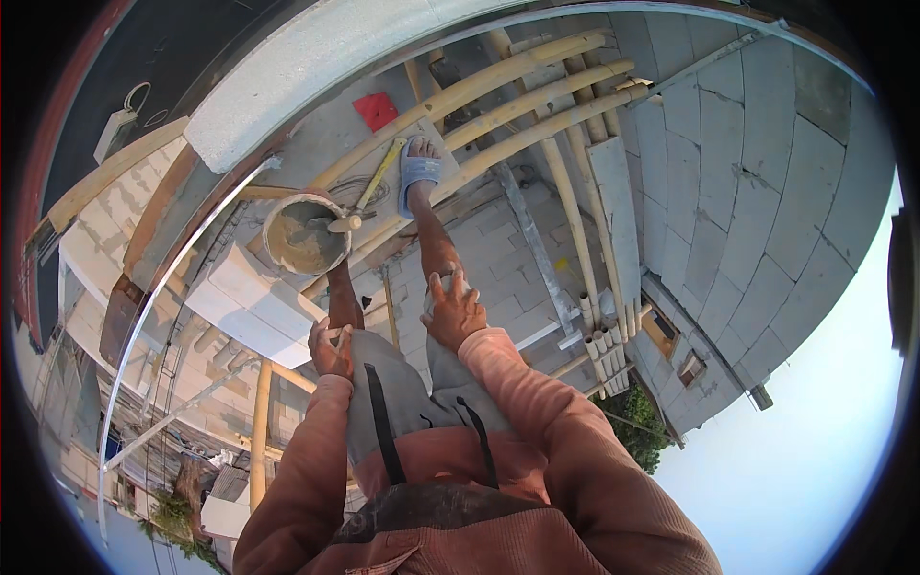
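My left hand is closed at the hem of my grey shorts, beside my left knee. Over the right knee, my right hand has its bent fingers on the bunched grey cloth of the shorts leg. Ahead of my left hand stands a round bucket with wet grey mortar inside. A trowel with a wooden handle lies in it, the handle over the rim. Past the bucket, a yellow bar-shaped tool lies near my right foot in its blue sandal.
Long bamboo poles run across the scaffold, with gaps between them showing a lower level. White blocks stand left of my legs. A red piece of material lies farther off. A grey block wall rises at the right.
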`<state>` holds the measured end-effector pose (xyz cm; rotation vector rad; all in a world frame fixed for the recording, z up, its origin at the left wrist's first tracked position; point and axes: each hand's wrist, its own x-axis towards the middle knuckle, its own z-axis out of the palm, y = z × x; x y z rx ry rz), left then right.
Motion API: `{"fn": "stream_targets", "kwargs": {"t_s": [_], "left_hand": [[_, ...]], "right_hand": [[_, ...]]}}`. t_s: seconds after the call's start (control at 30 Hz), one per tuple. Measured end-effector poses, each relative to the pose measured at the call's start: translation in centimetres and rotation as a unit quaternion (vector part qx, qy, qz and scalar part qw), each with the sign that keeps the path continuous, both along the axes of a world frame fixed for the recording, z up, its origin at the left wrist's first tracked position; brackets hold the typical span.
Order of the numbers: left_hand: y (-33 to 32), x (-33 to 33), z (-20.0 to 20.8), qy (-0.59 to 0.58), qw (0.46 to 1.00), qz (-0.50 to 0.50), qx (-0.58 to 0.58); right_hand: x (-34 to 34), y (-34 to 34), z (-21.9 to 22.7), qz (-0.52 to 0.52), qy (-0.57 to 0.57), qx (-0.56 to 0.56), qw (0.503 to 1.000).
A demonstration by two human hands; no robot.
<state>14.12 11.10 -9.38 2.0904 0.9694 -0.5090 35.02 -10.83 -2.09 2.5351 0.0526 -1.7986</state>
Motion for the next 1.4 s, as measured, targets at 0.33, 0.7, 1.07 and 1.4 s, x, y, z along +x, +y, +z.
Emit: {"fn": "stream_targets", "kwargs": {"t_s": [0.33,0.7,1.07,1.4], "left_hand": [[-6.3,9.7,1.7,-0.031,0.986,-0.147,-0.077],[-6.6,10.0,5.2,0.067,0.981,-0.146,-0.106],[-8.8,7.7,6.7,0.176,0.923,-0.311,-0.145],[-6.7,7.9,7.6,0.215,0.914,-0.303,-0.160]], "right_hand": [[-1.3,0.6,-2.5,-0.052,-0.061,0.016,0.997],[-0.9,2.7,-2.2,-0.070,-0.061,0.004,0.996],[-0.8,1.5,-2.2,-0.068,-0.103,0.040,0.992],[1.5,0.6,-1.4,0.002,-0.014,-0.034,0.999]]}}
